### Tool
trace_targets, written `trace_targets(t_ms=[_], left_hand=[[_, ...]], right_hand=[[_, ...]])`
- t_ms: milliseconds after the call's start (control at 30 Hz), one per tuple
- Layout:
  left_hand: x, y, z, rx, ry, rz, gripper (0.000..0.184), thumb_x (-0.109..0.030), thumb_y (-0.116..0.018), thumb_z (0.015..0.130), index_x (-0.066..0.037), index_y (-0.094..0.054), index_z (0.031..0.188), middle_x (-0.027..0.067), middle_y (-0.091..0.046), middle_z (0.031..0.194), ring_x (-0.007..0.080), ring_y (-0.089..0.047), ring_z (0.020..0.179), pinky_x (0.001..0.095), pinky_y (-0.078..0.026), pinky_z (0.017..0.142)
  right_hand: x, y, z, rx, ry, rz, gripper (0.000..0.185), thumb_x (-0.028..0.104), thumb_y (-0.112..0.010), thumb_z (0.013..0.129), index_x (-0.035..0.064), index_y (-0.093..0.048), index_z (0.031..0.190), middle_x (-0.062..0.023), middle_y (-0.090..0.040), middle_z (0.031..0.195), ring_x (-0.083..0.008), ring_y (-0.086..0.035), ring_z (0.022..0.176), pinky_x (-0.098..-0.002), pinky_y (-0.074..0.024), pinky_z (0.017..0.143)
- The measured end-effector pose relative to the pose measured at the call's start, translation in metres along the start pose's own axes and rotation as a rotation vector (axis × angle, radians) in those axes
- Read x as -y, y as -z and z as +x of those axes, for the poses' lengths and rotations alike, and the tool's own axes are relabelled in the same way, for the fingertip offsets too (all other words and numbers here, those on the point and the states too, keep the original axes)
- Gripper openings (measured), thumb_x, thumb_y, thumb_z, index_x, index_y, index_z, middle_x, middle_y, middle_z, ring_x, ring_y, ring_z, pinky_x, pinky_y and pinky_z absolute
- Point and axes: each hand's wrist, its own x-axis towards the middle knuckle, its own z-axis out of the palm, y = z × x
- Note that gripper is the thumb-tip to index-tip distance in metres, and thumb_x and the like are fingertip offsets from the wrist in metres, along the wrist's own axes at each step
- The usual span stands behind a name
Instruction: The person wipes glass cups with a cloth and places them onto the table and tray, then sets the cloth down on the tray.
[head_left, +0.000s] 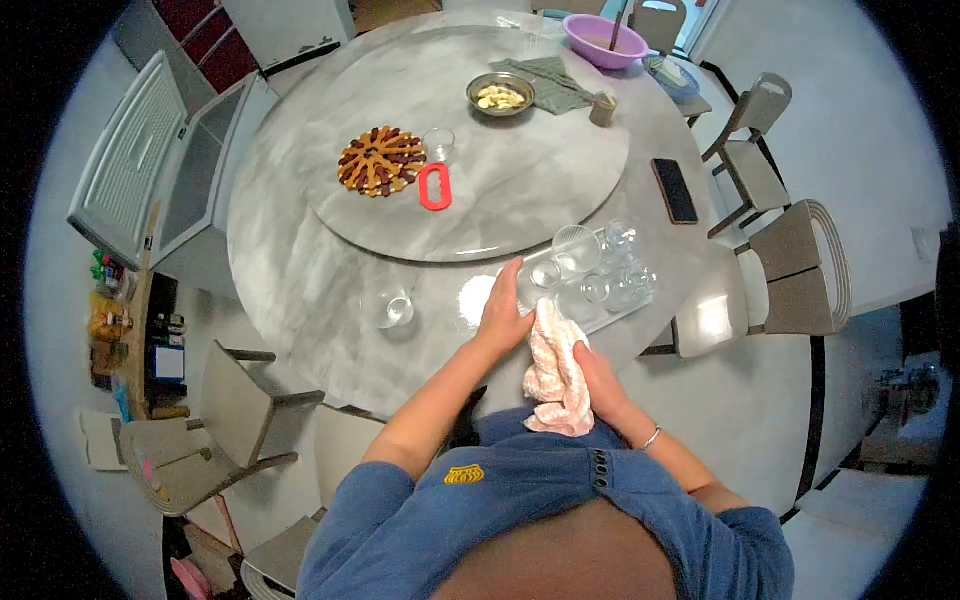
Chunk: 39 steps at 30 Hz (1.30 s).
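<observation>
A pale pink and white cloth (560,375) hangs bunched in front of my body, below the table's near edge. My right hand (598,385) is closed on its right side. My left hand (505,315) is at the cloth's upper left, its fingers stretched out over the table edge and its thumb close to the cloth. Part of a white round item (478,298) shows beside my left fingers. To the right, a clear tray (612,318) bears several upturned-looking drinking glasses (577,248). Another clear glass (395,307) rests on the table to the left.
On the round turntable (480,215) are a brown woven trivet (382,162), a red handle-shaped item (435,187), a metal bowl (500,95) with pale pieces and a grey-green cloth (550,85). A phone (675,191) lies right; a purple basin (605,42) stands behind. Chairs (800,270) surround the table.
</observation>
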Motion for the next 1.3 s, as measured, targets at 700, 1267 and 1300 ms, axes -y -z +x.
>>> trace_targets(t_ms=[700, 1267, 1300], left_hand=[[-0.077, 0.035, -0.018, -0.073, 0.774, -1.650, 0.044, -0.032, -0.048, 0.083, 0.001, -0.039, 0.110, 0.0127, -0.046, 0.109, 0.0228, -0.046, 0.101, 0.0366, -0.040, 0.085], [-0.107, 0.118, -0.059, 0.023, 0.393, -0.415, 0.048, -0.024, -0.059, 0.076, -0.002, -0.040, 0.114, 0.0094, -0.055, 0.098, 0.0142, -0.053, 0.082, 0.0252, -0.042, 0.072], [-0.103, 0.120, -0.060, -0.006, 0.436, -0.487, 0.043, -0.025, -0.057, 0.078, -0.003, -0.044, 0.112, 0.0085, -0.056, 0.092, 0.0122, -0.054, 0.070, 0.0232, -0.044, 0.063]], right_hand=[[0.033, -0.017, 0.017, -0.239, 0.911, -1.046, 0.031, 0.023, -0.047, 0.079, -0.0020, -0.051, 0.097, -0.0174, -0.053, 0.092, -0.0315, -0.048, 0.088, -0.0401, -0.0312, 0.081], [0.088, -0.071, 0.014, -0.091, 0.574, -0.301, 0.031, 0.024, -0.053, 0.080, -0.0010, -0.051, 0.061, -0.0096, -0.046, 0.048, -0.0115, -0.041, 0.044, -0.0284, -0.0341, 0.042], [0.092, -0.076, 0.013, -0.072, 0.581, -0.304, 0.031, 0.024, -0.053, 0.080, -0.0010, -0.051, 0.061, -0.0096, -0.046, 0.048, -0.0115, -0.041, 0.044, -0.0284, -0.0341, 0.042]])
